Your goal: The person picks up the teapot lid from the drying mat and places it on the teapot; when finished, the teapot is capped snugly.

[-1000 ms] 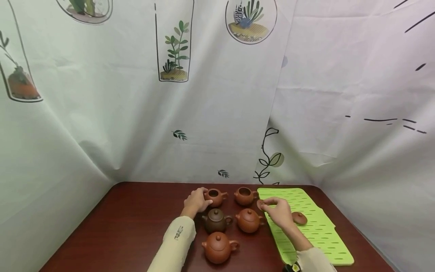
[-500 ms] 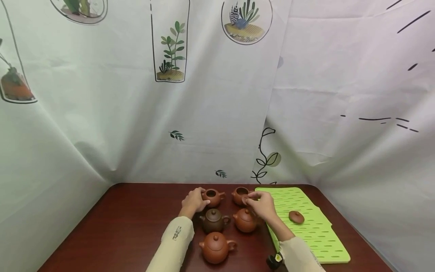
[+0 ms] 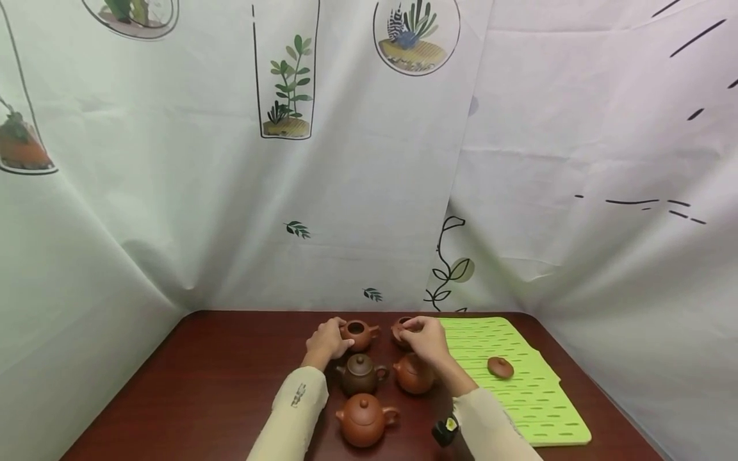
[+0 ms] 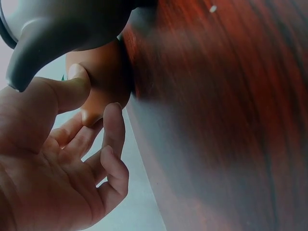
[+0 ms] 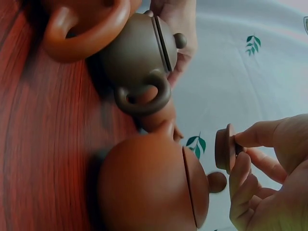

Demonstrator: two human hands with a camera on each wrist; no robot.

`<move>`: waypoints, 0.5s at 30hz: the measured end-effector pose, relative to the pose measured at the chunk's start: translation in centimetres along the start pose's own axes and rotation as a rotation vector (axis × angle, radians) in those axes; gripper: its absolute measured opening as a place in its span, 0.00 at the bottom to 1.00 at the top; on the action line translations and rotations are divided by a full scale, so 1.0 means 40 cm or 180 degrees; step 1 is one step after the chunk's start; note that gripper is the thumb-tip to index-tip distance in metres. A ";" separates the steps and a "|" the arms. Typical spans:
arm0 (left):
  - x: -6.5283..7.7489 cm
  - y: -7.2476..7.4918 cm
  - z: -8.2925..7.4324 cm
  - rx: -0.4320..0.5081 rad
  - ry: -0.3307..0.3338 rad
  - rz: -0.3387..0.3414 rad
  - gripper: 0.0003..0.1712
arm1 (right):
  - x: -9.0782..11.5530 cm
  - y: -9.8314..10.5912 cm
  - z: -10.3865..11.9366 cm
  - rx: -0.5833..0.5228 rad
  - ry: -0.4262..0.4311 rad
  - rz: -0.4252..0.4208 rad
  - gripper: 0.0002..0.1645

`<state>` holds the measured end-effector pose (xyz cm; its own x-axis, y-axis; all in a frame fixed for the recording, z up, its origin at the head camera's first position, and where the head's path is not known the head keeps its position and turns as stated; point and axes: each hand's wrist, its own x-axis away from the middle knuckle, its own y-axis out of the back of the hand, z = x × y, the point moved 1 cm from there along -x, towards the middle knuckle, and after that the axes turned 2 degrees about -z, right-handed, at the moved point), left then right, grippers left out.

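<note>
In the head view my left hand (image 3: 328, 340) holds a lidless reddish-brown teapot (image 3: 356, 331) at the back, its round opening uncovered. The left wrist view has the thumb on that teapot's side (image 4: 103, 72) and fingers about its spout. My right hand (image 3: 429, 339) is over the second lidless teapot (image 3: 399, 326), back right, and partly covers it. Between thumb and fingers it pinches a brown teapot lid (image 5: 224, 148) by the knob. Nearer stand a dark teapot (image 3: 359, 376) and an orange-brown teapot (image 3: 414, 374), both lidded.
Another lidded orange-brown teapot (image 3: 363, 422) stands closest to me. At right a green mat (image 3: 519, 410) lies on the dark red table (image 3: 230, 384), with a loose lid (image 3: 500, 367) on it. A printed white cloth (image 3: 357, 192) hangs behind.
My right hand has carried the pinched lid leftward from the green mat's edge to the back right teapot. The left hand stays on its teapot; the head view has shifted slightly.
</note>
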<state>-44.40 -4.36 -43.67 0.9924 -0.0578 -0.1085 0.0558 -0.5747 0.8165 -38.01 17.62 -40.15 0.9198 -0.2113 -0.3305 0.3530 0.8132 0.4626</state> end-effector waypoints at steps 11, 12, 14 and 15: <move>0.002 -0.002 0.000 0.0006 -0.0005 -0.0013 0.29 | -0.016 -0.035 0.011 0.0079 -0.0087 0.0111 0.04; 0.002 -0.002 0.000 0.0006 -0.0002 -0.0018 0.29 | -0.018 -0.038 0.011 0.0079 -0.0110 0.0122 0.04; 0.001 -0.002 0.000 0.0010 0.0003 -0.0024 0.29 | -0.022 -0.045 0.011 0.0084 -0.0140 0.0140 0.05; 0.001 -0.003 0.001 0.0007 0.0005 -0.0023 0.29 | -0.024 -0.048 0.012 0.0083 -0.0159 0.0150 0.05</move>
<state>-44.35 -4.32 -43.78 0.9922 -0.0522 -0.1136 0.0629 -0.5769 0.8144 -39.47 16.01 -40.34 0.9427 -0.2006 -0.2666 0.3129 0.8086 0.4982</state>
